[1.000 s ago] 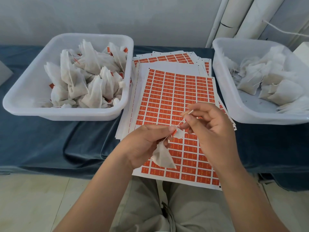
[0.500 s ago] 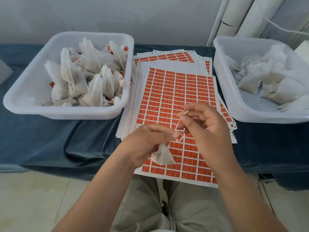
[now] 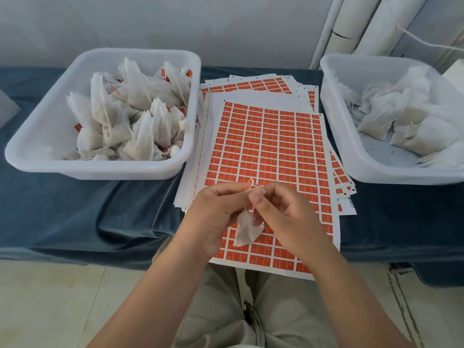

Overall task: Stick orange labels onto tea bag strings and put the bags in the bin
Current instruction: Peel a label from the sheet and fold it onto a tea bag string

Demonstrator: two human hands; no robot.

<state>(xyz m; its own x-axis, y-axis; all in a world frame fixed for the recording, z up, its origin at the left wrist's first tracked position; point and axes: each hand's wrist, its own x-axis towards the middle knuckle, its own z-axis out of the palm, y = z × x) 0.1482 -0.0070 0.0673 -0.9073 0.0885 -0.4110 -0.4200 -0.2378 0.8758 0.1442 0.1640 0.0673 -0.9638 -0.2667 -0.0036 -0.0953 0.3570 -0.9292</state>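
My left hand (image 3: 216, 212) and my right hand (image 3: 283, 212) meet over the near part of a sheet of orange labels (image 3: 271, 146). Both pinch the string (image 3: 251, 183) of a small white tea bag (image 3: 246, 231), which dangles below my fingers. A bit of orange shows between the fingertips; I cannot tell whether it is a label on the string. The white bin (image 3: 32, 146) at the left holds several tea bags with orange labels. The white bin (image 3: 356, 159) at the right holds several tea bags without visible labels.
More label sheets (image 3: 251, 84) lie stacked under the top one, on a dark blue cloth-covered table (image 3: 75, 209). White pipes (image 3: 351, 21) stand against the wall behind the right bin. My knees are below the table edge.
My right hand has come down and closed in on my left, so the stretched string is now bunched between both sets of fingertips. The tea bag still hangs below.
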